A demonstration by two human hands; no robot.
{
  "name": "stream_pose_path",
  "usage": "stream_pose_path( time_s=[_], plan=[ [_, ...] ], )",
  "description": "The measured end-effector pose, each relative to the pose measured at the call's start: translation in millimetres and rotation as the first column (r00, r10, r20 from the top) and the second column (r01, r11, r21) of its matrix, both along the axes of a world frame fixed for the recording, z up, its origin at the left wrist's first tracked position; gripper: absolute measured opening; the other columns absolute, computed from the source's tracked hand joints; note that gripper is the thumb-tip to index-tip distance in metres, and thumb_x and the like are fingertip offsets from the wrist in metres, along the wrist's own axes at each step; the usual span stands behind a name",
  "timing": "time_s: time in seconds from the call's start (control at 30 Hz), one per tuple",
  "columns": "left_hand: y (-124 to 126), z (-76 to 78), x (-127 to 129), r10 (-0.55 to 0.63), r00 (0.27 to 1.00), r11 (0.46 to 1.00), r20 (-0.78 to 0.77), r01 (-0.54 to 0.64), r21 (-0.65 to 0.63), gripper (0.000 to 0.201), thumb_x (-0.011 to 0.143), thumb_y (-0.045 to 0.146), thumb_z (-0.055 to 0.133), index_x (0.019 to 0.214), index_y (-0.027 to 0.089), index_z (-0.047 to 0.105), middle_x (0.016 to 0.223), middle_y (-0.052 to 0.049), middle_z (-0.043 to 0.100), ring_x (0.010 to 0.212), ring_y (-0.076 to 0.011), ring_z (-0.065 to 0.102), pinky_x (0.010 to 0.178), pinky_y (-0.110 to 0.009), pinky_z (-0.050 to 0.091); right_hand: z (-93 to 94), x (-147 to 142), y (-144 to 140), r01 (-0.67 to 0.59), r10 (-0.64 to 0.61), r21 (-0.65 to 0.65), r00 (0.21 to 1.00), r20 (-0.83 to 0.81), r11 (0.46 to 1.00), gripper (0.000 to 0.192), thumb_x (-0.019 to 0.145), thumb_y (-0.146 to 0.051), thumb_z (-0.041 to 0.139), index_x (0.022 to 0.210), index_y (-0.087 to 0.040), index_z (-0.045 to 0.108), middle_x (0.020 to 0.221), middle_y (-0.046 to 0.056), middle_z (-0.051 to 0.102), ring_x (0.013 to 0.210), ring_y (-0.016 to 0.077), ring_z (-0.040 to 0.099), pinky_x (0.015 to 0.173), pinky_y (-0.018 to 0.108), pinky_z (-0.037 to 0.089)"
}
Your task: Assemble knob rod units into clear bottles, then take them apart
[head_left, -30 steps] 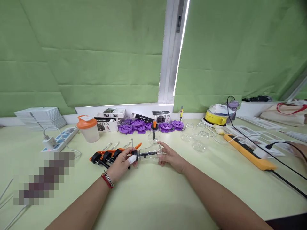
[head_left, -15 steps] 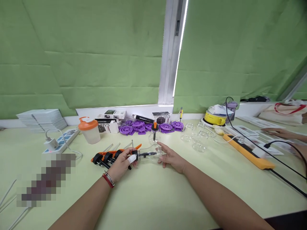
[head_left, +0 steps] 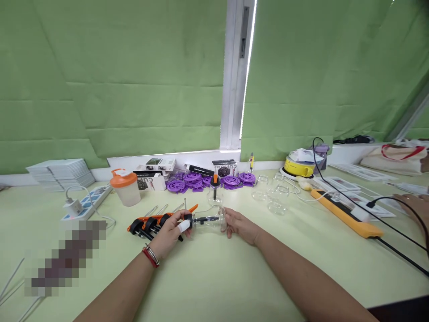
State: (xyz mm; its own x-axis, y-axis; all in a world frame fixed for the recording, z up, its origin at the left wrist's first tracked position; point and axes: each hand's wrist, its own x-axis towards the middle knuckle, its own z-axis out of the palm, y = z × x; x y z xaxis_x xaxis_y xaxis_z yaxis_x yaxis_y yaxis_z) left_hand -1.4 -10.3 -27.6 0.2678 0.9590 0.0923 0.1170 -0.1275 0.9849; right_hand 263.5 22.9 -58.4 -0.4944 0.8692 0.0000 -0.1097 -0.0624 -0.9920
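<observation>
A clear glass bottle (head_left: 209, 226) lies on its side just above or on the table, between my two hands. Its black cap (head_left: 188, 220) is pinched in my left hand (head_left: 167, 236), which has a white wrapping on the thumb. Inside the bottle runs a dark rod. My right hand (head_left: 243, 227) has its fingers curled around the bottle's wide base end. Left of it, several black and orange dispenser tops (head_left: 152, 222) with thin metal rods lie in a row. Another glass bottle (head_left: 216, 199) with a black and orange top stands upright behind.
Purple plastic parts (head_left: 192, 181) and cardboard boxes (head_left: 152, 182) line the wall, beside an orange-lidded shaker cup (head_left: 125, 187). Several clear glass bottles (head_left: 277, 208) stand at right, near an orange power strip (head_left: 345, 212). Another person's hand (head_left: 414, 205) is at the far right.
My right hand's fingers have drawn in closer around the bottle's base. The view has tilted slightly. At the far right, the other person's hand has shifted toward the frame edge.
</observation>
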Motion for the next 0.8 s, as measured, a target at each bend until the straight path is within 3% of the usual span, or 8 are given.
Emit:
stream_pose_path(
  time_s=[0.07,0.13,0.3,0.5,0.6,0.7,0.8],
  plan=[
    [-0.1,0.5,0.4,0.006,1.0,1.0,-0.001,-0.006,0.003,0.033,0.081,0.039,0.058,0.106,0.019,0.055,0.075,-0.002,0.064,0.066,-0.0169,0.057,0.068,-0.031,0.042,2.4,2.7,-2.3,-0.001,0.001,0.016,1.0,-0.01,1.0,0.074,0.072,-0.041,0.071,0.137,-0.033,0.036,0.127,0.009,0.047,0.076,0.0134,0.062,0.056,0.025,0.049],
    [0.3,-0.5,1.2,0.0,1.0,1.0,0.002,0.0,0.015,0.033,0.081,0.038,0.058,0.107,0.019,0.054,0.075,-0.002,0.064,0.066,-0.0165,0.057,0.07,-0.031,0.043,4.4,4.1,-3.7,0.006,-0.005,0.019,1.0,-0.014,1.0,0.079,0.071,-0.037,0.073,0.139,-0.036,0.032,0.132,0.009,0.042,0.073,0.012,0.063,0.055,0.025,0.049],
    [0.7,-4.8,2.6,-0.014,1.0,1.0,0.005,0.014,0.007,0.032,0.082,0.037,0.057,0.107,0.019,0.051,0.075,-0.001,0.062,0.065,-0.0164,0.058,0.069,-0.031,0.044,4.5,0.6,-1.9,-0.008,0.008,-0.045,1.0,-0.011,0.999,0.066,0.078,-0.047,0.064,0.134,-0.024,0.038,0.088,0.004,0.059,0.059,0.012,0.061,0.045,0.022,0.044],
    [1.3,-7.6,1.9,-0.013,1.0,1.0,0.023,0.013,-0.003,0.031,0.083,0.038,0.055,0.106,0.018,0.052,0.075,-0.002,0.061,0.066,-0.0162,0.058,0.067,-0.031,0.044,0.6,-4.0,1.0,0.008,-0.007,-0.029,1.0,0.013,1.0,0.053,0.083,-0.057,0.052,0.12,-0.019,0.05,0.081,0.003,0.06,0.054,0.0103,0.058,0.042,0.019,0.041],
    [3.5,-8.5,0.7,-0.006,1.0,1.0,0.029,0.006,-0.01,0.032,0.082,0.038,0.057,0.107,0.018,0.051,0.075,-0.001,0.06,0.065,-0.0158,0.057,0.066,-0.03,0.044,2.0,-2.2,-0.2,-0.001,0.0,-0.02,1.0,-0.02,1.0,0.061,0.082,-0.053,0.057,0.133,-0.025,0.04,0.101,0.008,0.058,0.066,0.0129,0.063,0.048,0.022,0.047],
    [5.6,-8.0,-0.3,-0.003,0.999,1.0,0.035,0.004,-0.018,0.033,0.081,0.038,0.058,0.106,0.018,0.05,0.073,0.0,0.059,0.064,-0.0151,0.055,0.066,-0.03,0.044,3.5,0.9,-1.5,-0.013,0.013,-0.004,1.0,-0.027,1.0,0.077,0.077,-0.041,0.068,0.141,-0.038,0.025,0.134,0.01,0.038,0.078,0.0146,0.065,0.057,0.026,0.05],
    [6.3,-7.2,-0.7,-0.011,0.999,1.0,0.036,0.012,-0.017,0.032,0.081,0.038,0.059,0.103,0.018,0.05,0.07,0.0,0.059,0.062,-0.0143,0.054,0.066,-0.03,0.044,2.5,2.6,-1.1,-0.031,0.031,0.008,0.999,-0.008,1.0,0.077,0.075,-0.036,0.07,0.14,-0.039,0.028,0.136,0.01,0.034,0.076,0.0141,0.066,0.056,0.025,0.049]
  ],
)
